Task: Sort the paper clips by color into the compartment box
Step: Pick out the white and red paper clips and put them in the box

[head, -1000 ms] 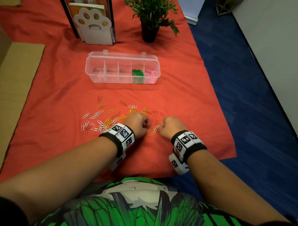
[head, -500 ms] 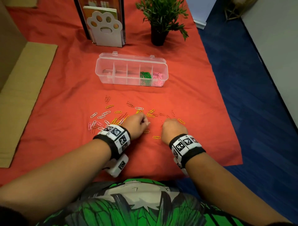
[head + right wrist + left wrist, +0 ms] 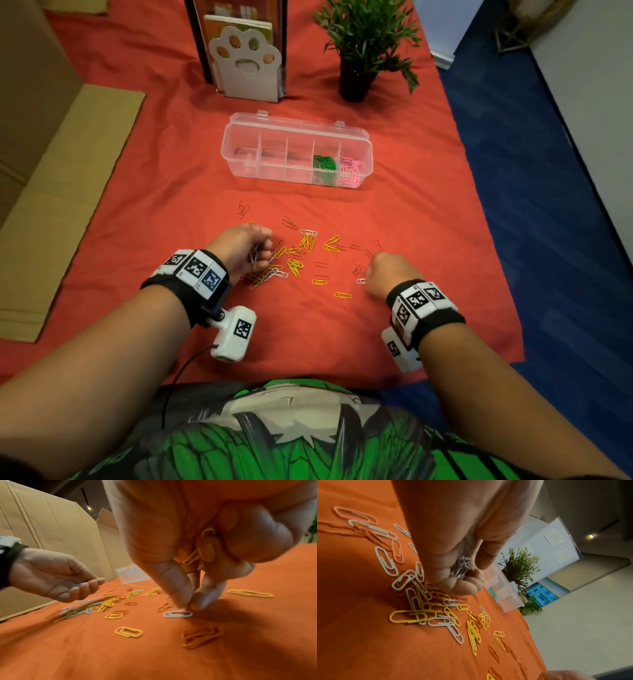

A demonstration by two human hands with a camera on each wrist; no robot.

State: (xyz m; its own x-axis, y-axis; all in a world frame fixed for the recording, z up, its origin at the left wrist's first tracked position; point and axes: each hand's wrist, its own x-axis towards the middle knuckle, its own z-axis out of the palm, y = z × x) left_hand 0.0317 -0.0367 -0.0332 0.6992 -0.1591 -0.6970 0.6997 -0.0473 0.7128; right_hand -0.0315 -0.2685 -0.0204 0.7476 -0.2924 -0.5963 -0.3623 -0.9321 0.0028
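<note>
Where the loose paper clips (image 3: pixel 301 255) lie scattered on the red cloth (image 3: pixel 411 205) of the tabletop, yellow, white and orange ones mix in a patch between the two hands, thickest just beside the left hand (image 3: pixel 239 248). That hand's grip is curled round a small bunch of white clips (image 3: pixel 461 568), held in the cupped fingers above the pile, as the left wrist view shows. The right hand (image 3: pixel 388 275) is at the right edge of the scatter, its thumb and forefinger tips brought together at the end of a single white clip (image 3: pixel 177 614) lying flat on the cloth; whether they already pinch it cannot be told. The same hand's other fingers are curled over a few yellow clips (image 3: pixel 199 549) tucked against the palm. Farther from the person stands the clear compartment box (image 3: pixel 239 161), its lid open behind it, with green clips (image 3: pixel 323 168) in the second compartment from the right and pink clips (image 3: pixel 351 169) in the rightmost one. Behind the box stand a paw-shaped white bookend (image 3: pixel 245 73) with books and a small potted plant (image 3: pixel 363 41). A flat piece of cardboard (image 3: pixel 68 205) lies at the left of the cloth.
</note>
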